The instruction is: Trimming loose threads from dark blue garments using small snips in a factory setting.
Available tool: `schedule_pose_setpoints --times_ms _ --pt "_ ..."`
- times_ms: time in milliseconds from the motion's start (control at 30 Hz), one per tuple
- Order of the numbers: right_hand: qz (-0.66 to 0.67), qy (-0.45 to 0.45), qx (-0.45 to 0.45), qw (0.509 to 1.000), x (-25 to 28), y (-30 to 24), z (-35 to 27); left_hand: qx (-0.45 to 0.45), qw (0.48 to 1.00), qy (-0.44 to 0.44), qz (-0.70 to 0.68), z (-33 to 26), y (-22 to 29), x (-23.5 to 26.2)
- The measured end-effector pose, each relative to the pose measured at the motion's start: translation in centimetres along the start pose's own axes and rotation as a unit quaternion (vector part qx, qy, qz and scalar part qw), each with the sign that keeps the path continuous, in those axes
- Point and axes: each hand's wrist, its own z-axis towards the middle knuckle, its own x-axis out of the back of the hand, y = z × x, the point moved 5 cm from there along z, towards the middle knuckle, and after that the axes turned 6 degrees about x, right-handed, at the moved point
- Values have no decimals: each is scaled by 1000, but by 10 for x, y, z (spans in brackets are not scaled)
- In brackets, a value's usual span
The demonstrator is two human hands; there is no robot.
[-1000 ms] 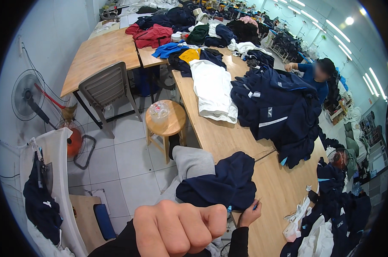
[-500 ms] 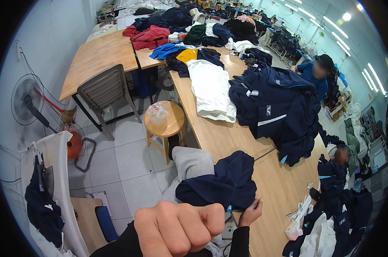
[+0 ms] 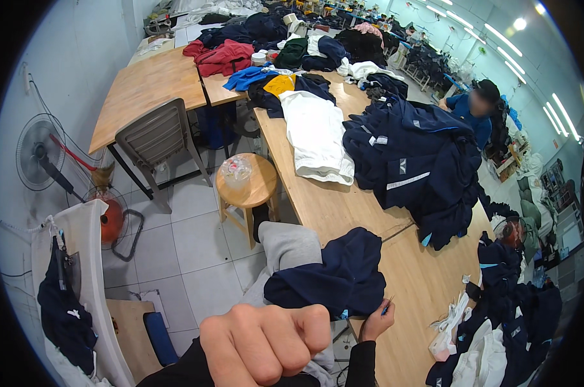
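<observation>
Close up at the bottom of the view, my left hand (image 3: 264, 344) is clenched in a fist, knuckles up. Nothing sticks out of it, and its palm side is hidden. Beyond it a dark navy garment (image 3: 334, 277) lies bunched over my lap, partly covering a leg in grey trousers (image 3: 292, 246). My right hand (image 3: 377, 320) rests by the near table edge, beside the garment's right end. Its fingers are closed on a small blue tool (image 3: 385, 310) with a thin pointed tip; most of that tool is hidden in the hand.
A wooden table (image 3: 401, 274) runs along my right, bearing a large navy garment pile (image 3: 421, 155) and folded white fabric (image 3: 314, 135). A round stool (image 3: 248, 180) holds a clear plastic item. A chair (image 3: 155, 138) and fan (image 3: 41, 151) stand left. Another person (image 3: 475, 116) works beyond the pile.
My left fist has shifted slightly to the left. My right hand, the tool and the navy garment on my lap look nearly unchanged.
</observation>
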Motion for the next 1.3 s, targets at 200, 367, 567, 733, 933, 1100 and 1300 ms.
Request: schedule_pose_setpoints --times_ms 200,367,567,733,933,1100,1300 --pt "6 2 2 1000 -1 -2 0 3 1000 16 13 0 3 2" --pt "-6 2 2 1000 0 -3 0 9 998 -58 30 -4 7 13" --pt "-6 -3 3 1000 -2 -3 0 88 984 136 71 -32 -3 31" --pt "0 2 5 1000 0 -8 -1 83 964 241 81 -66 -24 43" --pt "-8 10 23 1000 0 -5 0 342 932 115 -48 -95 -67 40" --pt "-12 14 29 999 -3 -6 -1 478 857 -178 -75 -149 -85 11" --pt "-5 16 29 999 -1 -4 -1 501 779 -321 -197 -177 -53 22"
